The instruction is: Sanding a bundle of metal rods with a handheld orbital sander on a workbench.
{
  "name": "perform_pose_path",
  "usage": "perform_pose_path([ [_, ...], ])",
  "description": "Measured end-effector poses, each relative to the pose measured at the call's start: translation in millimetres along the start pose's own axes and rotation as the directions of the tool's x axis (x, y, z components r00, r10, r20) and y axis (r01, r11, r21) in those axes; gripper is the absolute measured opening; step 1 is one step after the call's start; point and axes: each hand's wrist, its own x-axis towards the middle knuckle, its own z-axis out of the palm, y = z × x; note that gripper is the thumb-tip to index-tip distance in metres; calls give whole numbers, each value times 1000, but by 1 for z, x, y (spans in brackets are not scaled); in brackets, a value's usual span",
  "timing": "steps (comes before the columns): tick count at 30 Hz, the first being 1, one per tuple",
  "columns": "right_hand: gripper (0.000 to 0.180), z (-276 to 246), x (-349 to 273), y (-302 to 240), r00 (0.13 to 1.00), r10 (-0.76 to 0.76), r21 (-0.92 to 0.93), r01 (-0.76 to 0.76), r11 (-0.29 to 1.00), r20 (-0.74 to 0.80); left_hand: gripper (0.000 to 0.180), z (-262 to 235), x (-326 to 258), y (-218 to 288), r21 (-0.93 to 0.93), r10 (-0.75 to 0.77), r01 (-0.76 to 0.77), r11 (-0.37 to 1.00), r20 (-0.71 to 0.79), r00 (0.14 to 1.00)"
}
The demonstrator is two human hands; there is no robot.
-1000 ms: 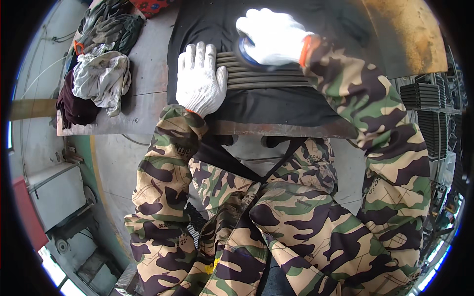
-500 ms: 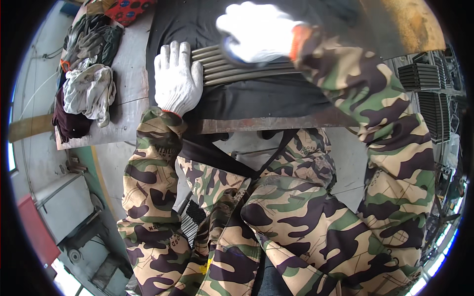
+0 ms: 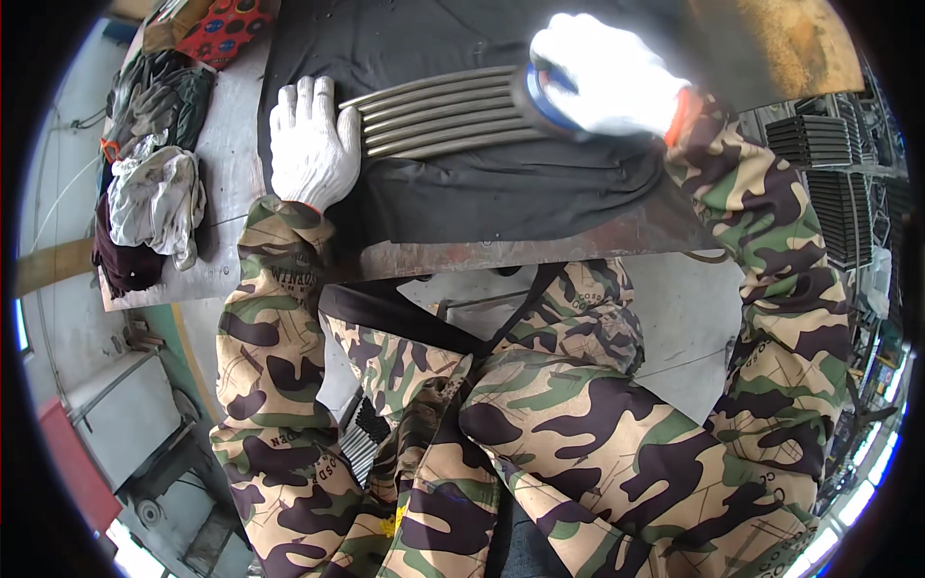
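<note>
Several slim grey metal bars (image 3: 438, 114) lie side by side on a black cloth (image 3: 462, 197) spread over the table. At their left ends my left hand (image 3: 315, 143), in a white knitted glove, lies flat with its fingers stretched out. My right hand (image 3: 607, 77), in a matching glove, is closed on a round blue-edged thing (image 3: 551, 99) at the right part of the bars. Motion and glare blur that thing, so its kind does not show. Its underside and the bars' right ends are hidden.
A pile of dark gloves (image 3: 159, 101) and a whitish rag (image 3: 157, 202) sit on the table's left side, by a red patterned cloth (image 3: 224, 27). Stacks of dark bars (image 3: 836, 217) stand on the right. The table's metal edge (image 3: 443, 255) runs before me.
My right hand and the round blue-edged thing have moved right along the bars, uncovering more of them. My left hand stays flat at the left ends. The view has shifted slightly.
</note>
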Motion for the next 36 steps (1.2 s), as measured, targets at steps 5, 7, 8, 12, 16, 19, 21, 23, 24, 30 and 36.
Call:
perform_pose_path([
  [5,23,-1,-2,10,1000,-26,-11,26,1000,-8,54,3,-3,2,34,68,-64,997,-137,988],
  [7,23,-1,0,11,1000,7,-10,-7,1000,26,54,4,-8,2,49,95,-87,995,-194,976],
  [8,23,1,-4,8,1000,-21,-10,21,1000,-5,55,5,-11,3,56,87,-78,995,-183,979],
  [12,22,-3,5,14,1000,-29,-13,29,1000,0,58,5,-15,2,36,72,-67,997,-157,985],
  [16,21,2,-1,14,1000,-21,-10,21,1000,-5,61,-7,-22,11,-34,21,-22,999,-30,999],
  [19,21,-2,3,8,1000,-2,10,1,1000,20,60,-6,-29,13,12,60,-59,998,-136,989],
  [21,21,2,8,5,999,0,14,-1,1000,36,60,-8,-34,14,20,47,-44,999,-137,989],
  [23,22,5,8,-5,998,-8,12,7,1000,54,63,-12,-42,12,-23,-8,8,1000,-25,1000],
  [24,22,-6,0,-9,999,-26,22,25,999,43,63,-14,-38,19,-46,-7,6,999,-36,999],
  [30,19,0,13,-13,999,-21,0,21,1000,38,63,-10,-47,22,-50,34,-41,998,-139,990],
  [36,20,1,32,-33,998,17,24,-19,1000,63,63,-14,-58,23,-103,-5,-4,995,-79,997],
])
